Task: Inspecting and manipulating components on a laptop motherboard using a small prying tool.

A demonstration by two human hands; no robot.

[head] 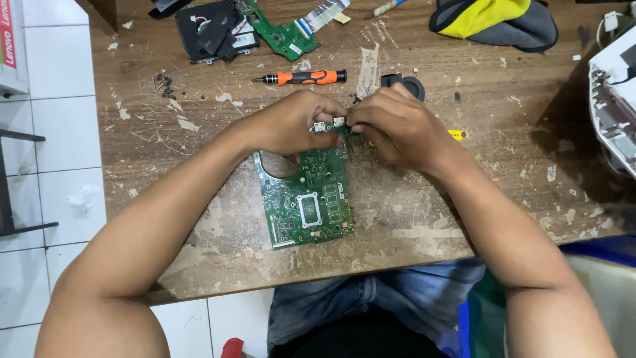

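- Green circuit board (308, 199) flat on bench (464, 219), near front edge.
- Left hand (291, 122), right hand (397, 126): each grip pinched on board's far edge.
- Best steady board, use small force.
- Orange screwdriver (305, 77) beyond board.

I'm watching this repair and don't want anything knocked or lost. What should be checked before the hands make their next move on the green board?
1. Circuit board lies flat on the wooden table, fully supported: ok.
2. Left hand and right hand both meet at the board's far edge: ok.
3. What the fingertips pinch there: cannot tell, hidden by the fingers.
4. Orange-handled screwdriver within reach, just beyond the hands: ok.
5. Loose screws sit bare on the table, not in a tray: not ok.
6. Black round part right behind the right hand, easy to nudge: not ok.
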